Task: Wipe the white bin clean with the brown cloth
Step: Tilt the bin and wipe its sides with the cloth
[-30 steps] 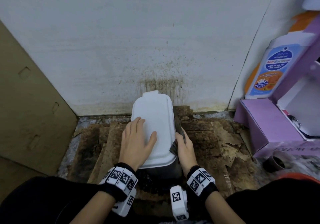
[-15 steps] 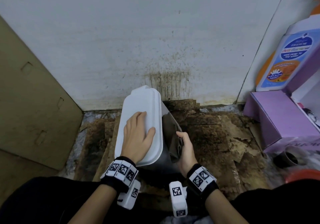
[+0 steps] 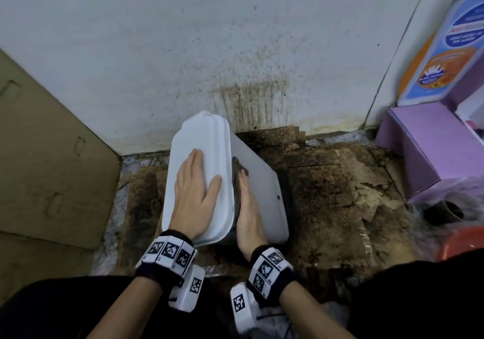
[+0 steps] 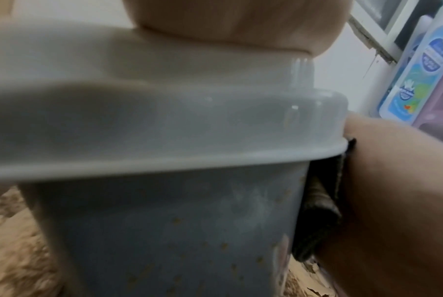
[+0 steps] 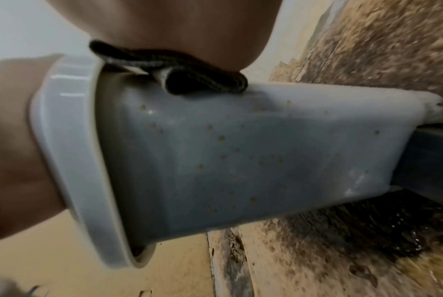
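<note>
- Judging from the speckled wall nearest me, I put the job at partway: the white bin [image 3: 259,181] has brown spots across that face in both wrist views, so it looks unwiped.
- I see the bin tipped to my left on the stained cardboard [image 3: 327,181] near the spattered wall [image 3: 235,50], its lid [image 3: 204,155] closed; what is inside, I cannot tell.
- My left hand [image 3: 195,194] lies flat on the lid, fingers straight and close together, thumb spread to the side, steadying the bin.
- My right hand [image 3: 248,213] presses the brown cloth [image 5: 189,78] against the bin's right side just under the lid rim; the fingers look straight and together over the folded cloth, though their tips are partly hidden.
- I judge that what remains is the spotted near face, the lower edge and probably the lid.
- Off to the right stand a purple box [image 3: 424,142] and a soap bottle [image 3: 445,50], well apart from the bin.
</note>
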